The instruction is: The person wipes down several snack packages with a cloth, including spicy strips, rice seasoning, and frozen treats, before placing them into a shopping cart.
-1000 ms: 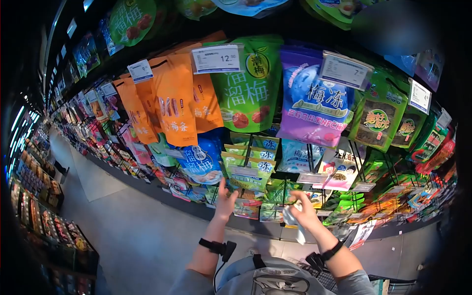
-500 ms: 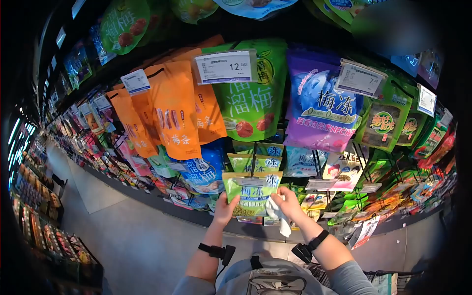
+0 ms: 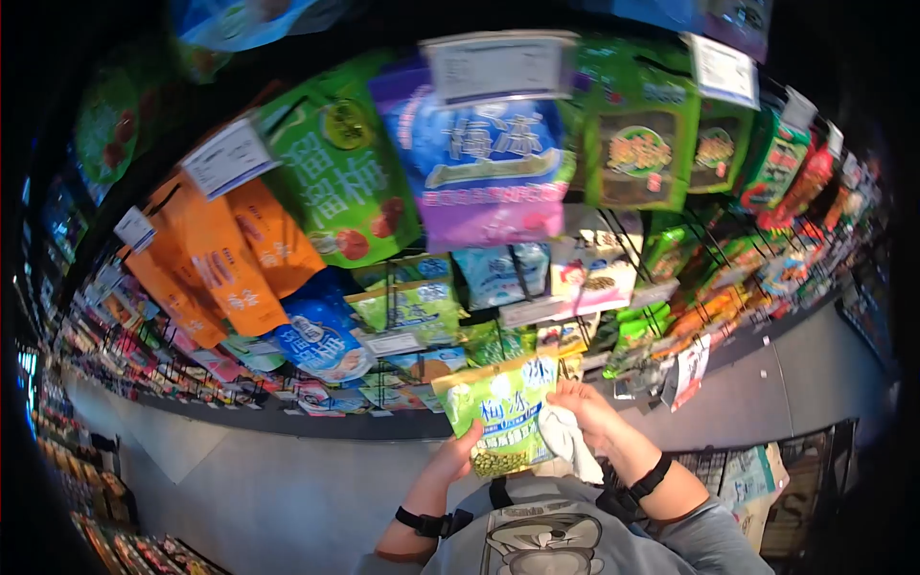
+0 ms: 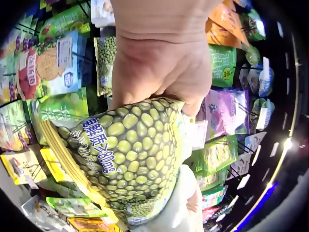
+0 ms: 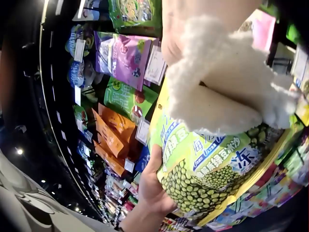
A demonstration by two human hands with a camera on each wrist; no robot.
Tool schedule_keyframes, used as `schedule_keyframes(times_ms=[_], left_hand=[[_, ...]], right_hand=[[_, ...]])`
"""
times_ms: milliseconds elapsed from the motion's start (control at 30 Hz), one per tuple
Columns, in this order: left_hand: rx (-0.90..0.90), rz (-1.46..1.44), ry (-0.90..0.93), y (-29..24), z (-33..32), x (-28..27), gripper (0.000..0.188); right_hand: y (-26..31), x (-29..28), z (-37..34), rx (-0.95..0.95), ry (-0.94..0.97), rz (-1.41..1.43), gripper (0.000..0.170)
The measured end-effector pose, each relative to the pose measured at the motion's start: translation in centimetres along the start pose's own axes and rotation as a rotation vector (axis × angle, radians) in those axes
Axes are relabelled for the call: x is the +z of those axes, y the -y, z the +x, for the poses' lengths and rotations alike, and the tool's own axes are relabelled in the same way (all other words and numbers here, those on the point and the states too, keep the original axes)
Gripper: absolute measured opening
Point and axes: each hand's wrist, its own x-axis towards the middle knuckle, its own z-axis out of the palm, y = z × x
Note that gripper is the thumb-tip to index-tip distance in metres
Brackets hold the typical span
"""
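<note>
Both hands hold a green snack bag [image 3: 503, 407] printed with mung beans, low in front of the person's chest. My left hand [image 3: 458, 456] grips its lower left corner, thumb over the front. At the upper right edge, my right hand [image 3: 589, 410] pinches the bag and also keeps a crumpled white cloth [image 3: 573, 443] against it. The cloth [image 5: 222, 92] covers much of that hand in the right wrist view. Beans on the bag's front [image 4: 135, 150] fill the left wrist view below the left hand [image 4: 161, 67].
Similar green bags [image 3: 412, 309] hang on the rack ahead, below a large green bag [image 3: 335, 177] and a purple-blue bag [image 3: 479, 163]. Orange bags [image 3: 230, 259] hang at left. At lower right stands a dark wire basket [image 3: 815, 470] with a package [image 3: 752, 479] in it.
Both hands reached the rack and took hold of the green bag. It has since come away from the rack toward the body and tilted. The head view has swung right.
</note>
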Motion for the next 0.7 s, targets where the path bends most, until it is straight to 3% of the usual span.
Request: schedule_keyframes(times_ms=[67, 133, 200, 267, 333, 400, 433, 467, 500, 600, 700], left_hand=[[-0.071, 0.004, 0.008, -0.1, -0.1, 2.8, 0.046], [-0.005, 0.048, -0.004, 0.5, 0.6, 4.7, 0.042], [0.029, 0.092, 0.068, 1.7, 1.6, 5.5, 0.041], [0.059, 0.083, 0.122, 2.8, 2.4, 7.0, 0.041], [-0.007, 0.1, 0.175, 3.9, 2.9, 8.8, 0.044], [-0.039, 0.133, 0.298, 5.2, 3.5, 10.6, 0.044], [0.342, 0.626, 0.465, 5.9, 3.2, 10.5, 0.048], [0.325, 0.634, 0.488, 6.6, 3.4, 10.8, 0.048], [0.305, 0.56, 0.533, 7.4, 3.8, 11.1, 0.052], [0.16, 0.463, 0.628, 8.1, 4.4, 12.0, 0.061], [0.058, 0.686, 0.558, 7.7, 4.0, 12.4, 0.057]], right_hand=[[1.3, -1.8, -1.9, -0.174, -0.19, -0.052, 0.016], [2.3, -5.2, -3.4, -0.362, -0.367, -0.059, 0.024], [3.5, -7.2, -5.5, -0.621, -0.534, 0.048, 0.031], [5.0, -6.4, -8.2, -0.908, -0.668, -0.025, 0.039], [5.9, -3.8, -10.6, -1.09, -0.757, -0.329, 0.043], [5.4, -2.7, -11.7, -1.323, -0.664, -0.897, 0.052], [3.7, -2.9, -11.4, -1.299, -0.521, -1.124, 0.059], [3.8, -2.2, -11.3, -1.222, -0.29, -1.371, 0.065], [3.4, -1.0, -11.5, -0.916, -0.251, -1.721, 0.063], [2.6, -1.7, -12.0, -0.869, -0.269, -1.572, 0.065], [2.9, -3.2, -13.1, -0.827, -0.256, -1.524, 0.068]])
